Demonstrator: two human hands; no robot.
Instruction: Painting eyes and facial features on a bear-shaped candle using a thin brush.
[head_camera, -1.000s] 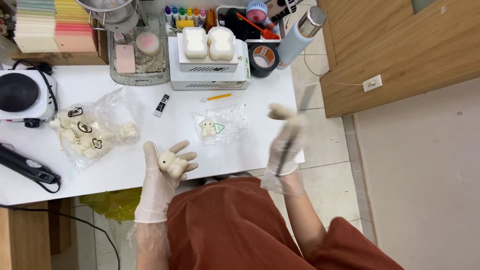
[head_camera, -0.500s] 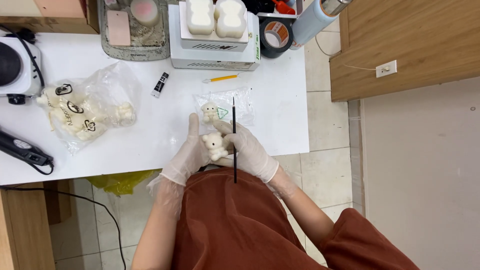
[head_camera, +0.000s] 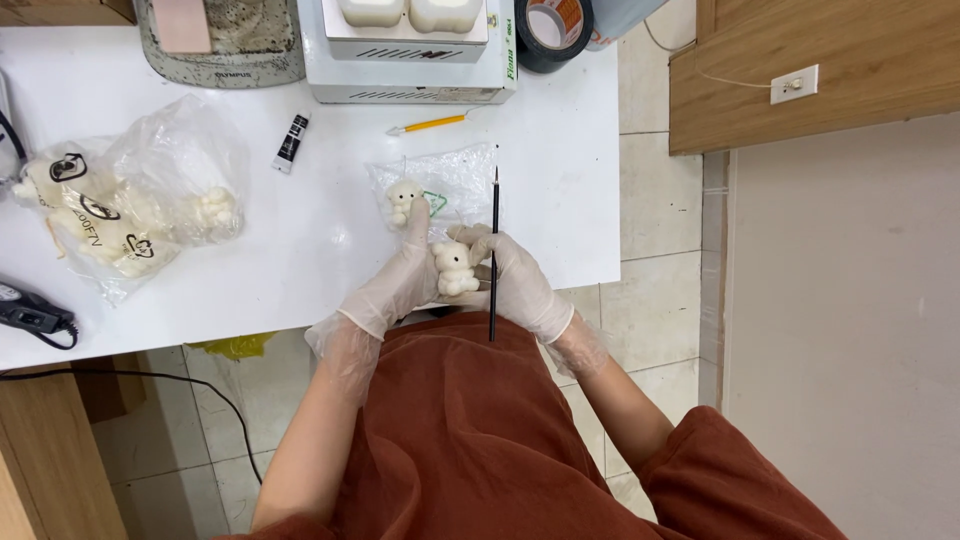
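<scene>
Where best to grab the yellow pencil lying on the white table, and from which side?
Probably mid-shaft on the yellow pencil, from straight above. It lies flat and slightly tilted, apart from the white appliance behind it and the small plastic bag in front, so fingers can close across its thin shaft.

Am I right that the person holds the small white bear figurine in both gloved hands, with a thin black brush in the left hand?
Not quite: the head view shows the thin black brush in the right hand, not the left hand. Both gloved hands do hold the small white bear figurine.
</scene>
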